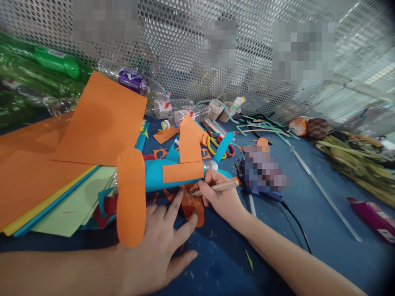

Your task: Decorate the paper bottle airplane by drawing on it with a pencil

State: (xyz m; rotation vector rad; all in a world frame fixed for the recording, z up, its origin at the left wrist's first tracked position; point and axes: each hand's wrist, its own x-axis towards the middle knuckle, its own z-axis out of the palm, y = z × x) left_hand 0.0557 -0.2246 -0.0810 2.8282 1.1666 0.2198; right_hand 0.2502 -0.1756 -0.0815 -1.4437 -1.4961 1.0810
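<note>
My right hand [220, 199] is closed around a light-brown pen [226, 186], its tip on the lower orange paper wing [196, 216] of a bottle model. Pale lines, roughly star-shaped, show on that wing. The model is a plastic bottle wrapped in blue paper [154, 174], lying sideways with its white cap [212, 165] to the right. Blue paper blades [224, 147] stick out near the cap. An orange upper wing [189, 142] and a rounded orange tail strip [131, 197] are attached. My left hand [163, 230] lies with fingers spread, fingertips touching the lower wing.
Orange sheets [105, 123] and a stack of coloured paper [74, 209] lie left. Bottles [132, 80] line the perforated metal screen [173, 45]. Scissors [226, 148] lie behind the model. A blurred device with a black cable [298, 222], straws [327, 193] and dried husks [358, 160] are right.
</note>
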